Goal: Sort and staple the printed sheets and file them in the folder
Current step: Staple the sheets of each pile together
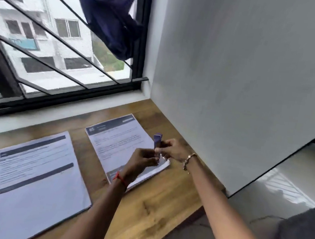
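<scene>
Two stacks of printed sheets lie on the wooden desk (154, 204): a left stack (34, 179) near me and a right stack (118, 142) farther back. Above the right stack's near right corner, both hands hold a small purple stapler (157, 142) upright. My right hand (171, 147) grips its middle from the right. My left hand (142, 160) pinches its lower end from the left. The stapler's lower part is hidden by my fingers. No folder is in view.
A white wall (237, 79) rises close on the right of the desk. A barred window (51, 56) runs along the back, with a dark blue garment (109, 18) hanging on it. A grey cushion (301, 236) sits at the lower right beyond the desk edge.
</scene>
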Demonstrator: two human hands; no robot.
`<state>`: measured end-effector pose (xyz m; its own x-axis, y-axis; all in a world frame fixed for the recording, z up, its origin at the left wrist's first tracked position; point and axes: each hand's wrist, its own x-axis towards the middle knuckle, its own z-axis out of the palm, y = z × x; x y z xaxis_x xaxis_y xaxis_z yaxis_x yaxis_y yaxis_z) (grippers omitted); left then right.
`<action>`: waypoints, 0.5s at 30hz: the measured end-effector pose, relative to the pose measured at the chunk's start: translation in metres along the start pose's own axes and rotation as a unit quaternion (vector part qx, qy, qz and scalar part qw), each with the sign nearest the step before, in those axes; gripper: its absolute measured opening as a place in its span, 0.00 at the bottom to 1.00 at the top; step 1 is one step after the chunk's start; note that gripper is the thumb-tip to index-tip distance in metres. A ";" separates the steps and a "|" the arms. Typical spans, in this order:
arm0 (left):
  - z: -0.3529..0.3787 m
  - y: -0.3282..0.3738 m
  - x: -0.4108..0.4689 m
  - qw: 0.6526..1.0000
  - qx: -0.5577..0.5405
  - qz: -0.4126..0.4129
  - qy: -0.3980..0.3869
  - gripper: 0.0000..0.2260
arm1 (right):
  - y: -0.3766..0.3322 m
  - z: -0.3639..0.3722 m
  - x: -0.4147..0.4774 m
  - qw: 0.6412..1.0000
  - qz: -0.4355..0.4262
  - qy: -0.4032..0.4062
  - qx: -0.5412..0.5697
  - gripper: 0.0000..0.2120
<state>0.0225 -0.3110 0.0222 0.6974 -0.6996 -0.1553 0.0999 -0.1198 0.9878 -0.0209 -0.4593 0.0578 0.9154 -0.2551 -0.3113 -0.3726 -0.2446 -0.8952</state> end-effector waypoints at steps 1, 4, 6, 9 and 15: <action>0.009 -0.002 0.006 1.000 -0.005 -0.006 0.007 0.09 | 0.008 -0.009 0.001 0.999 0.000 0.024 -0.024 0.01; 0.023 -0.011 0.021 0.996 0.010 -0.029 0.078 0.13 | 0.032 -0.034 0.008 0.991 0.014 0.093 -0.098 0.06; 0.025 -0.017 0.026 0.992 0.038 -0.040 0.117 0.17 | 0.045 -0.049 0.016 0.977 0.031 0.156 -0.143 0.13; 0.020 -0.023 0.028 0.982 0.073 -0.042 0.170 0.12 | 0.061 -0.065 0.024 0.953 0.067 0.206 -0.213 0.15; 0.003 -0.027 0.028 0.953 0.076 -0.064 0.288 0.14 | 0.080 -0.080 0.034 0.919 0.140 0.207 -0.304 0.13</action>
<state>0.0368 -0.3294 -0.0088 0.9644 -0.1758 -0.1974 0.1366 -0.3082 0.9415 -0.0313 -0.5620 0.0010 0.6816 -0.6910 -0.2407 -0.7157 -0.5611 -0.4159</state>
